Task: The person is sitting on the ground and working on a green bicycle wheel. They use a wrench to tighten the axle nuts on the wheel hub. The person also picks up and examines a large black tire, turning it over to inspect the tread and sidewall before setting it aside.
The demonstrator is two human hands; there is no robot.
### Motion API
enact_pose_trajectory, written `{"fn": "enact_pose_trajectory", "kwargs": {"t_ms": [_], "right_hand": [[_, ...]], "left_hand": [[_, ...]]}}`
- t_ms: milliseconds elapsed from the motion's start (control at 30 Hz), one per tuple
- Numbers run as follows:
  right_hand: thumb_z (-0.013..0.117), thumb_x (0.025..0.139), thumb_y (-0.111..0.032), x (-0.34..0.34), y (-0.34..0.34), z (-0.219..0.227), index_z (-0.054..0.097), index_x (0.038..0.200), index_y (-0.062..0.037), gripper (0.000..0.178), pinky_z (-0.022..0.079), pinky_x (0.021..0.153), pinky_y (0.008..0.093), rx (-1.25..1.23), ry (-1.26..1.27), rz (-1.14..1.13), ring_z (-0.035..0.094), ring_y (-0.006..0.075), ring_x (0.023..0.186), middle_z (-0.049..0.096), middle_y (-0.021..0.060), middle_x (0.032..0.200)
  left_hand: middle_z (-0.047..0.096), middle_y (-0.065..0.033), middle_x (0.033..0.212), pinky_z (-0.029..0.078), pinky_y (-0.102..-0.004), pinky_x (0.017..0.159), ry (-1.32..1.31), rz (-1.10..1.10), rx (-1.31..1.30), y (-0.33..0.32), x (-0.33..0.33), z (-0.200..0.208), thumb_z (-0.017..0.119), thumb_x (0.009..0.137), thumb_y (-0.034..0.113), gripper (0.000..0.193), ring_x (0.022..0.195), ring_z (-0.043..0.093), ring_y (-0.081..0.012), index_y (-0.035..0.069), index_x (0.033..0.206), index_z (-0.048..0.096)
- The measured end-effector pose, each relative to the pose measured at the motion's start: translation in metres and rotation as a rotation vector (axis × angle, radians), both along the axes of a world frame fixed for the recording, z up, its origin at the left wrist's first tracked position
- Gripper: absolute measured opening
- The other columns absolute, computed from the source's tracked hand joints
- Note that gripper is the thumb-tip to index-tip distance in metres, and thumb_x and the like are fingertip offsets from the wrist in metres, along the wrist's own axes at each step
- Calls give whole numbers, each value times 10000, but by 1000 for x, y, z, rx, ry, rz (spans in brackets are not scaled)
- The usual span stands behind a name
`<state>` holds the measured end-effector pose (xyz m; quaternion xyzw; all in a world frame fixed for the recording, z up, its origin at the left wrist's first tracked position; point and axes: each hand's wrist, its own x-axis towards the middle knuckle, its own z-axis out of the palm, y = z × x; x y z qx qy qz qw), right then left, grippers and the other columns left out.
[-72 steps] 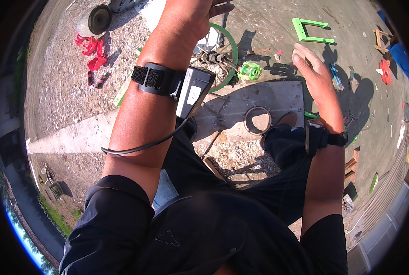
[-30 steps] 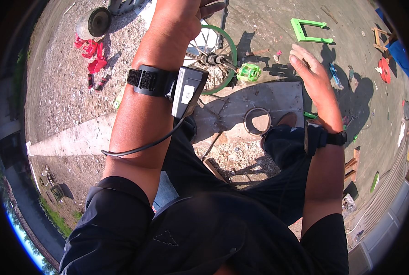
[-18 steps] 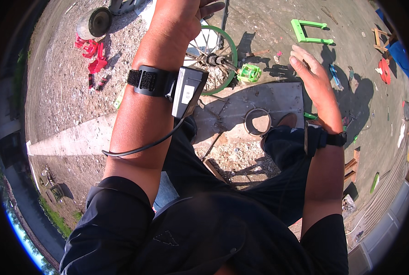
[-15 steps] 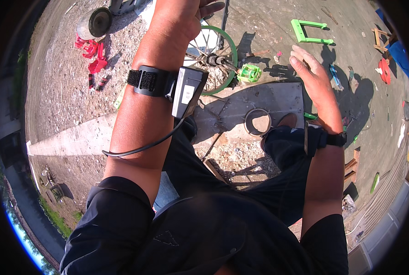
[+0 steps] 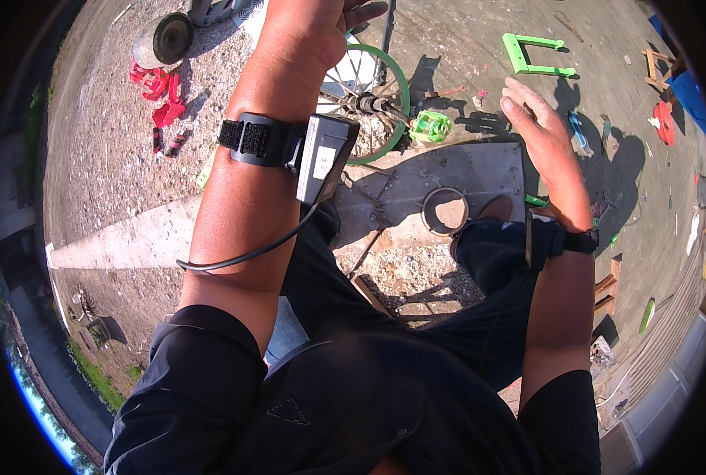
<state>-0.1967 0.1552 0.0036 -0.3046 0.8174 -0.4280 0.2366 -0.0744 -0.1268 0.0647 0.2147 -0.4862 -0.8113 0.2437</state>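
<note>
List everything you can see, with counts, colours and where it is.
Slab: one, grey, centre
Spoked wheel: one, green rim, upper centre
Pedal-like part: one, green, right of wheel
U-shaped frame: one, green, upper right
Round ring: one, tan, on slab
Plastic pieces: several, red, upper left
Cylinder: one, pale, dark end, upper left
Small scraps: uncounted, mixed colours, scattered
Forearm device: one, black and grey, left forearm
Left grip: one, bare, top edge, partly cut off
Right grip: one, bare, upper right
</note>
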Motion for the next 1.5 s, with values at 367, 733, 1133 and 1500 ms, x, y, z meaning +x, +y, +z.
{"fn": "enact_pose_trajectory", "kwargs": {"t_ms": [367, 733, 1133, 1500], "right_hand": [[624, 960, -377, -1, 0, 0, 531, 1366, 22, 577, 390, 1043, 298, 0, 23, 4, 550, 192, 1218, 615, 157, 1296], [625, 959, -384, -1, 0, 0, 511, 1384, 17, 595, 389, 1047, 306, -16, -29, -5, 548, 199, 1220, 610, 175, 1301], [622, 953, -418, -1, 0, 0, 520, 1380, 13, 615, 382, 1056, 310, 6, -7, -4, 539, 207, 1241, 605, 170, 1313], [622, 960, -392, -2, 1, -2, 498, 1392, 21, 610, 386, 1050, 306, -7, -24, 9, 539, 205, 1228, 603, 183, 1307]], "left_hand": [[501, -262, 1336, 513, -413, 886, 6, 4, 12, -4, -3, -8, 556, 987, 351, 663, 1115, 603, -327, -51, 1453, 309], [492, -266, 1351, 507, -415, 894, 26, 2, -33, 7, 2, 1, 560, 984, 355, 667, 1127, 598, -333, -50, 1452, 311], [506, -262, 1339, 517, -410, 880, 6, 9, -3, 1, -2, -1, 555, 988, 346, 656, 1110, 610, -325, -51, 1450, 311], [476, -279, 1379, 509, -418, 908, 10, -10, -10, -2, -3, -2, 537, 994, 344, 669, 1141, 595, -340, -56, 1466, 281]]}}
